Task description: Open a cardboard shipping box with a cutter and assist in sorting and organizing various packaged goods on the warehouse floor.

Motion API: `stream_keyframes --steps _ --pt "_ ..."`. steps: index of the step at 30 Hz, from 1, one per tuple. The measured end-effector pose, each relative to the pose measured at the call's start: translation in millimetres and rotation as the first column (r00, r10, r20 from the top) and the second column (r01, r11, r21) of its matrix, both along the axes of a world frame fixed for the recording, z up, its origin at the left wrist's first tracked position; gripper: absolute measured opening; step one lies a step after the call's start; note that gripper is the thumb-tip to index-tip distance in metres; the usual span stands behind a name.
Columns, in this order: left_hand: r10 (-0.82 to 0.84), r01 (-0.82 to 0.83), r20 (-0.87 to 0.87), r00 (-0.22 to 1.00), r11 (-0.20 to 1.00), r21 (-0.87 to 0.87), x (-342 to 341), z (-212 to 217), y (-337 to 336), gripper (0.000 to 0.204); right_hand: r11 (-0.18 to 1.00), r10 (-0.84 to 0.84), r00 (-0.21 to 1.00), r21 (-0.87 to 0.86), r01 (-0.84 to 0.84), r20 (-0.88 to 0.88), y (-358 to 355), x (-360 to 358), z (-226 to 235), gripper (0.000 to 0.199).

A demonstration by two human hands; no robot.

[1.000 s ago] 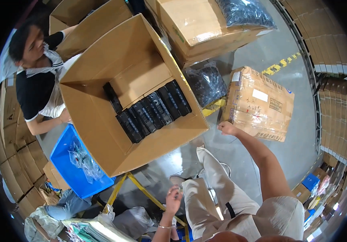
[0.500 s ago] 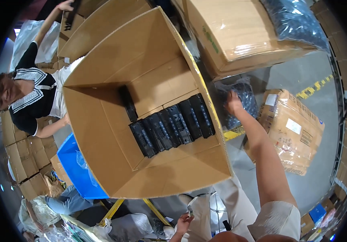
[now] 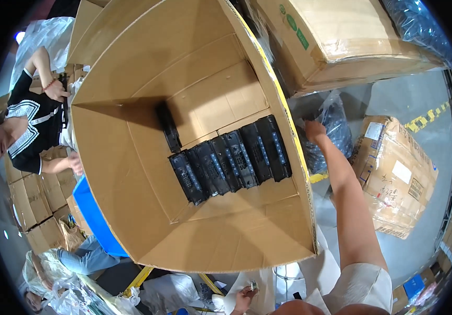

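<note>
My right arm stretches out past the right side of a big open cardboard box (image 3: 220, 241). My right hand (image 3: 316, 132) is closed on a clear plastic bag (image 3: 333, 128) of dark items lying on the floor. Close to my body, my left hand (image 3: 243, 301) is closed around a small pale-green thing (image 3: 253, 286), too small to name. Inside the box a row of black plastic parts (image 3: 234, 163) stands side by side on the bottom. Another black part (image 3: 168, 128) leans apart in the far left corner.
A taped carton (image 3: 394, 173) lies right of the bag. Beyond stands a large carton (image 3: 341, 47) with a dark-filled plastic bag (image 3: 425, 31) on top. A blue bin (image 3: 97, 220) stands left of the box. A co-worker (image 3: 34, 118) is at the far left, holding something dark.
My right hand has closed on the bag, whose plastic now rises higher. My view has shifted, and the box appears larger. The co-worker's raised arm has come down with a dark part.
</note>
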State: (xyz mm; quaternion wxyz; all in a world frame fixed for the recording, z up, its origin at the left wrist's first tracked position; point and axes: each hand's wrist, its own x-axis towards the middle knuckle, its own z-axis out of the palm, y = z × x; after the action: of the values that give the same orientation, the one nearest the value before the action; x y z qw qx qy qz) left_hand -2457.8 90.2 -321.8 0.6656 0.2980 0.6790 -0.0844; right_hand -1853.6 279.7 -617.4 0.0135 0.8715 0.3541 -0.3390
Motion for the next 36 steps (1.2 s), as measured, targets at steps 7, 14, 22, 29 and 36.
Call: stream_keyframes --steps 7,14,22,29,36 --pt "-0.058 0.054 0.036 0.998 0.994 0.091 26.8 49.1 20.7 0.015 0.991 0.136 0.989 0.017 -0.136 -0.065 -76.7 -47.7 47.5 0.012" --pt "-0.266 0.23 0.084 0.96 0.926 0.3 36.1 109.9 48.0 0.017 0.978 0.035 0.996 0.203 -0.052 0.086 -187.5 6.3 191.6 0.016" --pt "-0.581 0.335 0.028 0.813 0.507 0.794 97.8 178.6 189.7 0.016 0.8 -0.101 0.991 0.585 0.131 -0.083 -195.5 36.1 439.8 0.014" --pt "-0.594 0.389 -0.071 0.801 0.427 0.816 92.7 190.8 212.0 0.022 0.657 -0.143 0.879 0.621 0.427 -0.454 -130.5 -16.8 650.6 0.017" --pt "-0.517 0.32 -0.096 0.85 0.364 0.875 24.2 210.5 159.5 0.02 0.455 0.013 0.812 0.727 0.514 -0.583 -81.6 -54.1 724.8 0.02"
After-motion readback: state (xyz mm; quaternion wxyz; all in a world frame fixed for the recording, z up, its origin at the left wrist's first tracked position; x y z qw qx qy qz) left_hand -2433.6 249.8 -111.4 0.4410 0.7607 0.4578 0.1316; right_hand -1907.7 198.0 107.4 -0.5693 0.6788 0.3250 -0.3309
